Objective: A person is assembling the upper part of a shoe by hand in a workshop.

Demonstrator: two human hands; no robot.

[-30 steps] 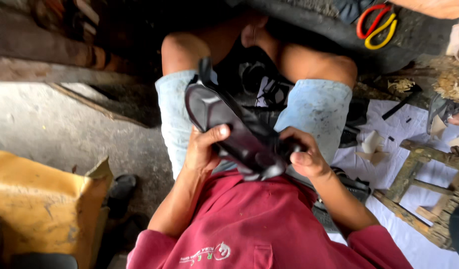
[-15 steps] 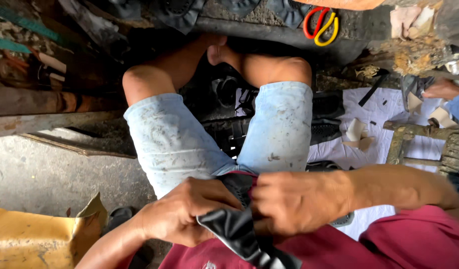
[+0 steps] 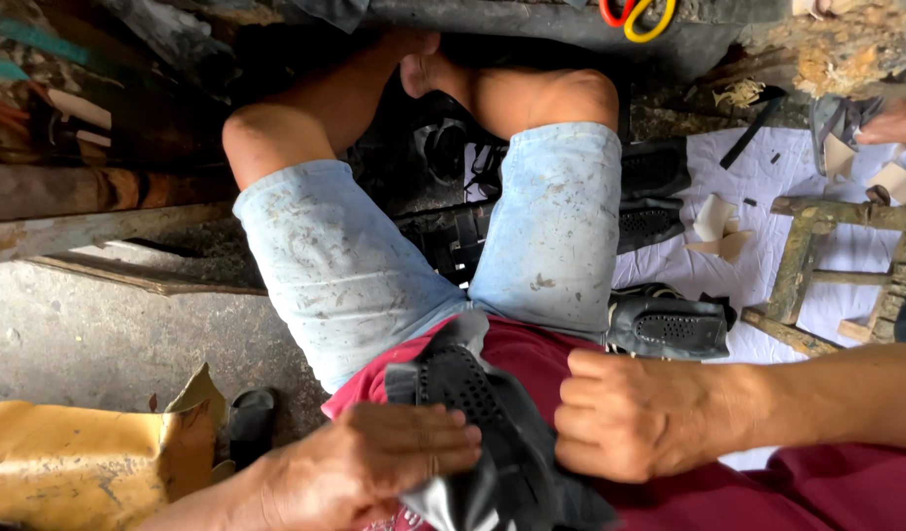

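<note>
Gripping a black perforated shoe upper [image 3: 478,423] against the lap, both hands work close to the body. The left hand [image 3: 384,462] lies over the near side of the piece with its fingers [image 3: 443,442] stretched flat across the leather, pressing down rather than curled round it. The right hand [image 3: 630,418] is balled into a fist, clamped on the far edge of the same piece (how much of the leather sits inside the fist cannot be seen).

The upper rests on a dark red shirt [image 3: 768,492], just below pale blue denim shorts [image 3: 374,285] that are flecked with dirt. The bare knees point away from the camera.

Beside the right thigh lies another black perforated upper [image 3: 669,329], on a white cloth [image 3: 758,197] spread over the floor. Small cream paper scraps [image 3: 714,226] lie on that cloth too, near a rough wooden stool [image 3: 817,265]. A yellowish torn carton [image 3: 89,462] sits at the left, on the grey concrete floor [image 3: 79,324]. Red and yellow scissor handles [image 3: 638,14] show at the top edge.
</note>
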